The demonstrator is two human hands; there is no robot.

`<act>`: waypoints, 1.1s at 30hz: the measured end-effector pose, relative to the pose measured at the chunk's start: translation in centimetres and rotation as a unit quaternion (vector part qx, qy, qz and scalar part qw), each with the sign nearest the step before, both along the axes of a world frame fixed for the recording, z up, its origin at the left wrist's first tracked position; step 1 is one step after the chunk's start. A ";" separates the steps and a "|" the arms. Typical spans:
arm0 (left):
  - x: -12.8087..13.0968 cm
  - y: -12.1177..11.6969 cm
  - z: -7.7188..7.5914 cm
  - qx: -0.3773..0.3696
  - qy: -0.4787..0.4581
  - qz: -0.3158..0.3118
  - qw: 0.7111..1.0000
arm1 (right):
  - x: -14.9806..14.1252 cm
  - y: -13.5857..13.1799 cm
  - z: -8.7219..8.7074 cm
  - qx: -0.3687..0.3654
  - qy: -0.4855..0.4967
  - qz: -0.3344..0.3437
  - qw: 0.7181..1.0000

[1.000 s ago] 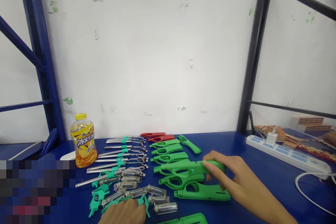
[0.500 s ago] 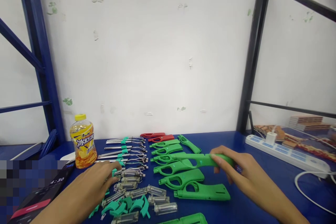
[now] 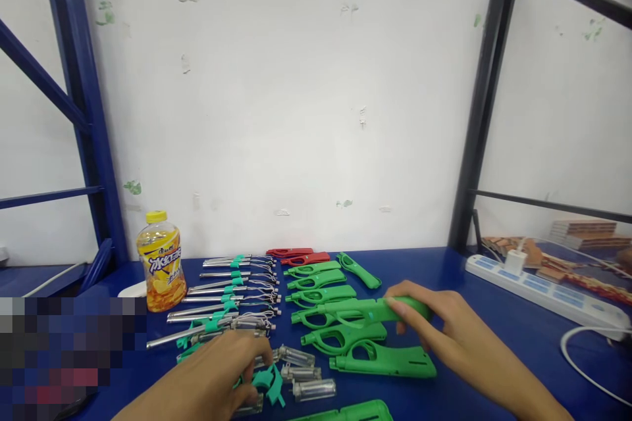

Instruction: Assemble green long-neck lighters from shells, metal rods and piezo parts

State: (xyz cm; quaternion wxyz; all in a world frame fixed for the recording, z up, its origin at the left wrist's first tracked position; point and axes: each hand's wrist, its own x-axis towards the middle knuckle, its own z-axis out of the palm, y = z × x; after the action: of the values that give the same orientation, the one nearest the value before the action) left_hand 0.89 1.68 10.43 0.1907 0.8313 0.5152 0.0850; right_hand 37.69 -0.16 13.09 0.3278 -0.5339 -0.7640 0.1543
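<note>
My right hand (image 3: 429,322) grips the rear end of a green lighter shell half (image 3: 365,310), held above other green shell halves (image 3: 385,360) on the blue table. Down among teal plastic triggers (image 3: 269,381) and clear lighter fuel tanks (image 3: 313,389) is my left hand (image 3: 212,371), its thumb and fingers bent but apart. The back of that hand hides some of these small parts. Behind it lie metal lighter tubes (image 3: 207,299) with teal pieces and thin wires, laid in a row.
A yellow-capped drink bottle (image 3: 160,270) stands at the back left. Red shell halves (image 3: 306,258) lie near the wall. On the right are a white power strip (image 3: 548,293) and its cable (image 3: 582,368). Dark metal posts (image 3: 486,99) rise at both sides.
My left hand has moved right and nearer, from the metal tubes onto the teal triggers. My right hand has shifted slightly left and down with the green shell half.
</note>
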 end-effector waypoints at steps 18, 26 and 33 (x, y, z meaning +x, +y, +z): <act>-3.3 2.8 -2.0 0.062 -0.015 0.013 0.998 | 2.3 2.0 -0.7 0.018 -0.029 -0.130 0.991; -4.1 2.9 -1.7 0.050 0.017 0.044 0.998 | 4.6 3.9 -1.8 -0.032 -0.042 -0.161 0.986; -4.9 3.0 -1.8 0.059 0.012 0.055 0.997 | 5.9 5.3 -3.4 -0.066 -0.056 -0.149 0.985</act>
State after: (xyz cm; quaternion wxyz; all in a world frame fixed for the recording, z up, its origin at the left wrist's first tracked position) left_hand -4.00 4.69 8.68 0.1301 0.8125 0.5564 0.1156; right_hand 43.55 5.15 9.66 0.2683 -0.6699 -0.6812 0.1236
